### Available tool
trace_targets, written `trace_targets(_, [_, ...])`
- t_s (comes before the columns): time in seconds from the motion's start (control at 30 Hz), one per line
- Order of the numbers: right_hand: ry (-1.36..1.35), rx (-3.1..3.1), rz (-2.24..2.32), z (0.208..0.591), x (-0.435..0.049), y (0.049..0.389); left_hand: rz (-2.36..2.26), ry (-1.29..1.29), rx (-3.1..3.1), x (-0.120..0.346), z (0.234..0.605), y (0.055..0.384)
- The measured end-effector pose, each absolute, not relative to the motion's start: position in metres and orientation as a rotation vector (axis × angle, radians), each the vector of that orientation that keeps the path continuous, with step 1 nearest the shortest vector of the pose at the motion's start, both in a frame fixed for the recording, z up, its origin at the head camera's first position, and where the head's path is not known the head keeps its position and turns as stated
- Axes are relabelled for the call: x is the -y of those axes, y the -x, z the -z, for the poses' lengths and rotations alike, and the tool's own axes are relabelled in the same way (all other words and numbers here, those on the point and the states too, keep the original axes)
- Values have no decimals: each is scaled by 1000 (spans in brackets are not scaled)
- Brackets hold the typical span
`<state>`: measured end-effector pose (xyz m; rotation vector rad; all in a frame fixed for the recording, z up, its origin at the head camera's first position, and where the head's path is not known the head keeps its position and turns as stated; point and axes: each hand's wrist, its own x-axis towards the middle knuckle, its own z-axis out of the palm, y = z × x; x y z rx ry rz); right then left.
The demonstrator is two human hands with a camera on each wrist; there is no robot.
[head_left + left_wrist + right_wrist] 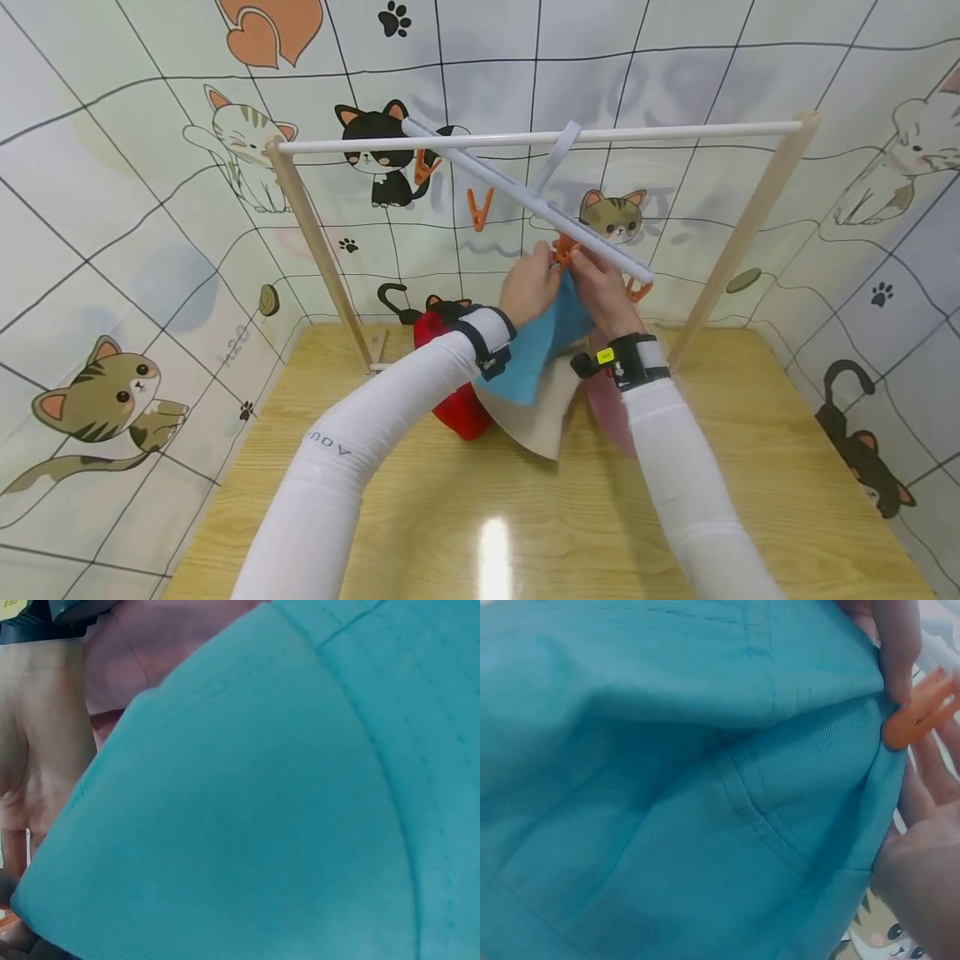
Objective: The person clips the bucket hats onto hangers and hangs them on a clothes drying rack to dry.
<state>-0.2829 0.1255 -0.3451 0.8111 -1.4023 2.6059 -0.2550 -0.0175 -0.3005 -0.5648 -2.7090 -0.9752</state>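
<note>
My left hand [531,287] pinches the top edge of a light blue fabric hat [551,350], which drapes downward and fills both wrist views. Opposite it, my right hand [603,292] has its fingers at an orange clip [564,250]. That clip meets the hat's edge just beside my left thumb [898,652]. From the left wrist view, my right hand [52,742] shows behind the fabric. The clip hangs below a tilted white hanger [525,198]; some of the fingers are hidden by cloth.
The hanger's hook [558,154] sits over a white rod [480,140] between wooden posts [318,237]. More orange clips [480,210] dangle from the hanger. Behind the blue hat are a red item [461,412], a beige hat [536,425] and a pink item [611,417], above a wooden table [420,517].
</note>
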Motion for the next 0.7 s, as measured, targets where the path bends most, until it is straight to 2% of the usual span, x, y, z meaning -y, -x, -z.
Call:
trace_targets(0.4, [-463, 1829, -2416, 349, -147, 261, 1043, 686, 2649, 8, 307, 250])
trace_targets(0.57, [-455, 2117, -2086, 356, -162, 248, 1031, 723, 2616, 1, 310, 249])
trace_targets(0.7, [-461, 2119, -1976, 361, -171, 229, 1014, 745, 2613, -8, 312, 250])
